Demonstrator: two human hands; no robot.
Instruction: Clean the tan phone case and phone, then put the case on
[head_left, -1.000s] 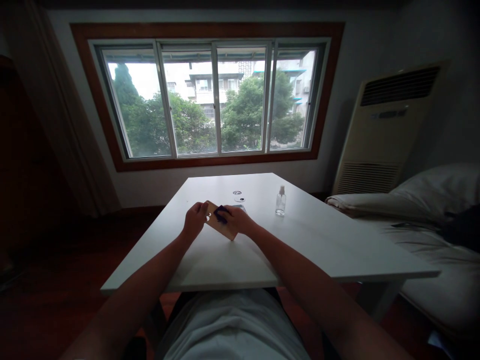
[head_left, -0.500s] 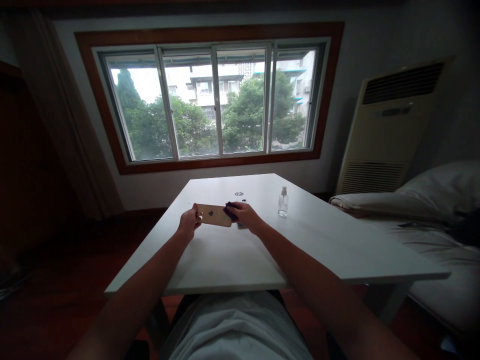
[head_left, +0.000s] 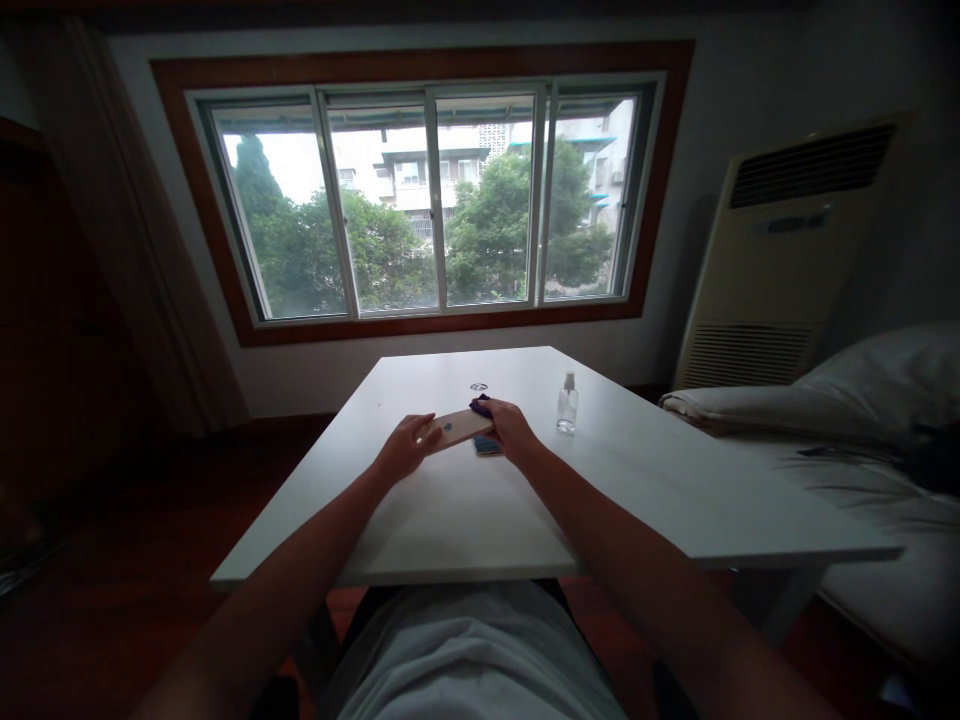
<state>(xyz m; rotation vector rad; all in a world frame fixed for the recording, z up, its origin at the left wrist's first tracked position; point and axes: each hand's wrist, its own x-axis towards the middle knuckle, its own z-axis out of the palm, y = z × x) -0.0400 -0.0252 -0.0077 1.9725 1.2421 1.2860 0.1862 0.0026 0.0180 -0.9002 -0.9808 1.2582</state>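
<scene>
A gold smartphone [head_left: 459, 428] is held above the table, its back with a dark logo facing up towards me. My left hand [head_left: 406, 445] grips its left end between thumb and fingers. At the other end, my right hand [head_left: 511, 427] is closed on a dark purple cloth [head_left: 479, 404], which touches the phone's upper right edge. Partly behind the right hand, a dark flat object like a second phone [head_left: 487, 447] lies on the white table [head_left: 465, 530].
A clear spray bottle [head_left: 567, 405] stands upright on the table, right of my hands. Farther back lies a small dark ring-shaped item [head_left: 478, 387]. A light-covered sofa [head_left: 750, 420] is on the right, near a tall air conditioner [head_left: 757, 270]. A window [head_left: 442, 310] is ahead.
The phone has shifted right and tilted, its right end now higher and its back seen at a flatter angle. Both hands moved right with it, and the cloth slid to the upper edge.
</scene>
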